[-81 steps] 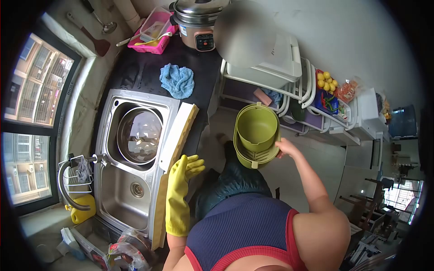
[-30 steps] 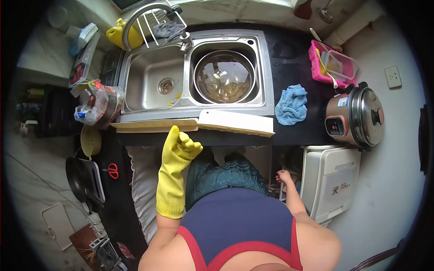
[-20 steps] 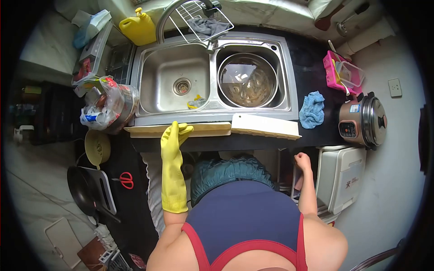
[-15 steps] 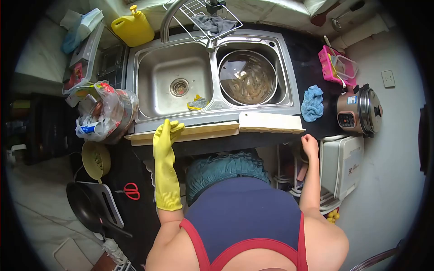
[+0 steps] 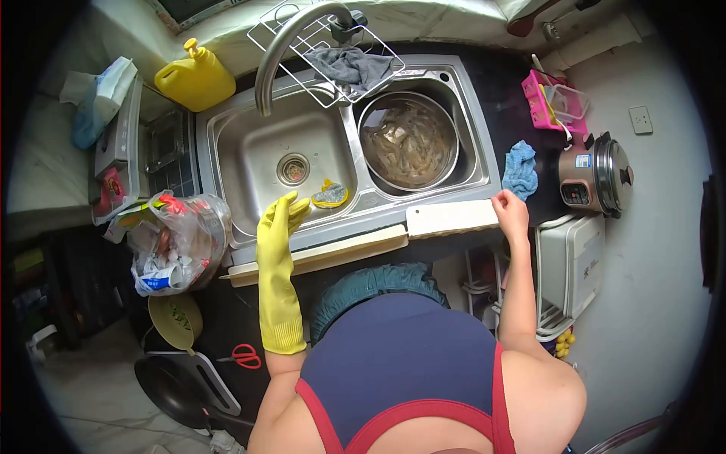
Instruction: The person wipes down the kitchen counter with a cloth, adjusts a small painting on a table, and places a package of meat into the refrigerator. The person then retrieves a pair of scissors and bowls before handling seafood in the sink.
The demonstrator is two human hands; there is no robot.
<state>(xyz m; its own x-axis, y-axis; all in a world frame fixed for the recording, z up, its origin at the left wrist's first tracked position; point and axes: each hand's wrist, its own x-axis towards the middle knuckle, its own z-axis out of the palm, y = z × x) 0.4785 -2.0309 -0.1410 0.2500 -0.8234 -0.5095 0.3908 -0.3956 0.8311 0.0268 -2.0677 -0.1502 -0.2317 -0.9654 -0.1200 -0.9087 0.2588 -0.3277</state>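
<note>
- Half a second ago the right hand (image 5: 513, 215) was a closed fist below the tabletop (image 5: 501, 110) edge; now it is at the right end of the white strip (image 5: 451, 218) along the sink (image 5: 484, 163) front, its fingers bent and fingertips at the strip's edge. Whether it grips the strip, I cannot tell.
- The left hand (image 5: 281, 221) was in front of the beige strip (image 5: 325, 255) then; now its fingertips reach over the sink's front rim. It is open, fingers loosely extended.
- The left hand wears a yellow rubber glove (image 5: 279, 303), ribbed at the cuff; the right hand is bare.
- The white strip is flat and long, with a small hole near its left end; the beige strip runs on from it.
- The sink is brushed steel with two basins. A round metal bowl (image 5: 454, 155) stands in the right one, filled with wet, greyish-brown pieces (image 5: 408, 144) too jumbled to identify.
- A crumpled blue cloth (image 5: 519, 171) lies just beyond the right hand.
- The right hand partly covers the white strip's end. The wire rack (image 5: 266, 32) overlaps the sink's back edge, and a dark pan (image 5: 168, 390) is partly hidden at lower left.
</note>
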